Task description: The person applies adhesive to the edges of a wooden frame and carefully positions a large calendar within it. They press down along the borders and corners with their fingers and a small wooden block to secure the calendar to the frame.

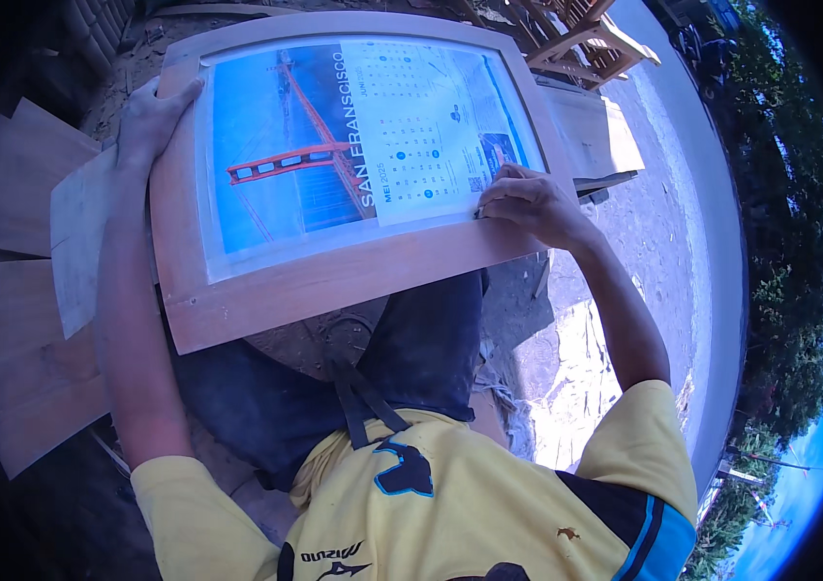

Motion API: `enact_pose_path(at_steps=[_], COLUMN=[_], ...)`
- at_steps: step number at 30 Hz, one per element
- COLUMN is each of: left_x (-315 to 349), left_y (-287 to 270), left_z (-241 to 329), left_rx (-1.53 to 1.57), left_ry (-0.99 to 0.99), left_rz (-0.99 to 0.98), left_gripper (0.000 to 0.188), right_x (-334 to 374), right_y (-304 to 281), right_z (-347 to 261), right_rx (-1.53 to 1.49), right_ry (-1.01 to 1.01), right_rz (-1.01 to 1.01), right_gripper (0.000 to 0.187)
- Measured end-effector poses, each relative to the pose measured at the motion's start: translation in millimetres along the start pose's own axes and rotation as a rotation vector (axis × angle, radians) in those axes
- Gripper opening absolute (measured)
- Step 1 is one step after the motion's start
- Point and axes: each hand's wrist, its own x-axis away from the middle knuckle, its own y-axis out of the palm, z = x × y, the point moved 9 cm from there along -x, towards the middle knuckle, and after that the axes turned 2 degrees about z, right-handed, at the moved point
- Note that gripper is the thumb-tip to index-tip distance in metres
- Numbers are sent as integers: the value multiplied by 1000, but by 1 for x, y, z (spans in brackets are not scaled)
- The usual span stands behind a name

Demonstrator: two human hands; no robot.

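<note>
A wooden frame lies tilted over my lap, its bare reddish wood bordering a printed calendar sheet with a red bridge picture. A whitish translucent margin runs round the sheet's edge. My left hand grips the frame's left side, thumb on top and the other fingers hidden behind or beneath. At the near right corner of the sheet, my right hand has its fingers curled and pinched against the inner edge of the wood. A small dark bit shows at those fingertips, too small to name.
Flat wooden boards are stacked on the left. A slatted wooden piece of furniture stands at the far right, near another board. Beyond the sunlit ground, a paved road runs along the right beside trees.
</note>
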Motion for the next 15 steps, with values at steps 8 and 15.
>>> enact_pose_path(at_steps=[8, 15], left_x=[-6, 40], left_y=[1, -41], left_z=[10, 45], left_rx=[-25, -132], left_ry=[-15, 400], left_rz=[-6, 554], left_gripper=[78, 65], right_x=[-97, -86], right_y=[121, 102], right_z=[-174, -187], right_rx=[-140, -1311], right_ry=[-548, 4], right_rz=[2, 87], right_gripper=[13, 18])
